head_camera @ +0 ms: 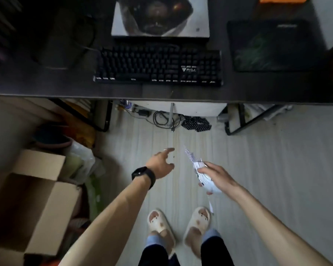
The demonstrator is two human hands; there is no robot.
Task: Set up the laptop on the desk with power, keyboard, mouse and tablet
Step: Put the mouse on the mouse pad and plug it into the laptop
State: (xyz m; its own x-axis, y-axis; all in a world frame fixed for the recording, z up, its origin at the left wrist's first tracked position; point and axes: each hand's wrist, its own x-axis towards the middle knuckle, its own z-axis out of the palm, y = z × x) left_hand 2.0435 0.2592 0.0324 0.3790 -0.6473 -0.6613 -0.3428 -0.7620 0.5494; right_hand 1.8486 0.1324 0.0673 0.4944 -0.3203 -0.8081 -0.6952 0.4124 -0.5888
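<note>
A closed laptop [160, 16] with a printed lid lies at the back of the dark desk [46, 81]. In front of it is a black keyboard [158, 66], and a black mouse pad [273, 45] lies to the right. Below the desk edge, over the floor, my right hand [219, 178] grips a white mouse [211, 187]. Its bundled white cable [190, 156] sticks up from my fingers, and a thin end hangs down. My left hand [161, 164], with a black watch on the wrist, is spread open just left of the cable and touches nothing.
An open cardboard box [33, 204] stands on the floor at left, with plastic bags [81, 160] behind it. Loose cables and an adapter [158, 117] lie under the desk between its black legs [236, 121]. A dark cable [85, 45] loops on the desk's left side.
</note>
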